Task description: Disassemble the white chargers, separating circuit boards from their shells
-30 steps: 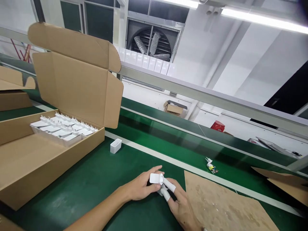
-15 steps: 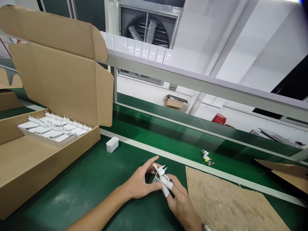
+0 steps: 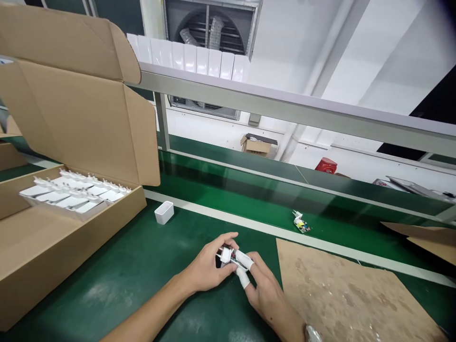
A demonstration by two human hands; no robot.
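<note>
Between my two hands is a white plug adapter [image 3: 225,255] with bits of its circuit board showing; fingers cover part of it. My left hand [image 3: 205,267] is closed on its left side, thumb below and fingers above. White finger covers are on the fingertips of my right hand [image 3: 261,285], which pinches the adapter from the right. A white open-topped plastic housing [image 3: 164,213] stands on the green table, left of and beyond my hands. Farther off, to the right, a second plug with a bare circuit board [image 3: 301,222] lies on the green belt.
At left, an open cardboard box [image 3: 89,227] holds rows of white adapters [image 3: 76,192], its lid raised. A stained cardboard sheet [image 3: 342,289] lies to the right of my hands. Beyond the belt runs a metal rail [image 3: 285,107].
The adapter has turned in my hands: its prongs pointed up and right, and its white plug part now faces left. The view has shifted slightly.
</note>
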